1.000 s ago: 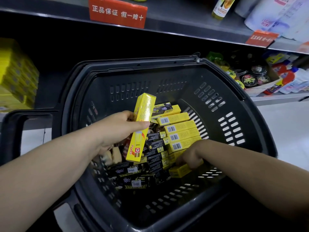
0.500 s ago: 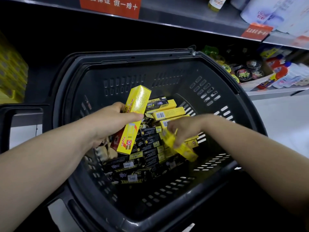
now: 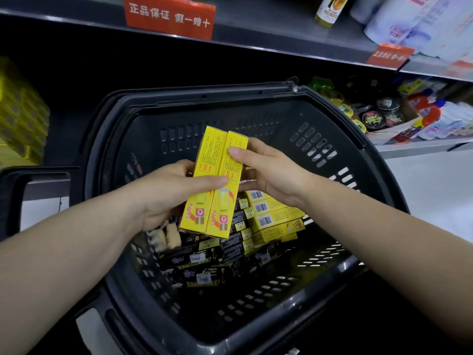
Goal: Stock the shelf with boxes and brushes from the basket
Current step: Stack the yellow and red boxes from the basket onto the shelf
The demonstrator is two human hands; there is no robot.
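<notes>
Above, a grey shelf (image 3: pixel 258 34) bears red signs (image 3: pixel 169 17).

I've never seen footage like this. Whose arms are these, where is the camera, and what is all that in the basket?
No machine here: a person wears a camera on the head, looking down at their own hands. The left hand grips a first yellow box, and the right hand pinches a second yellow box beside it, above a black basket. Inside lie more yellow boxes, black boxes and what look like pale brushes. Behind is a grey shelf.
</notes>
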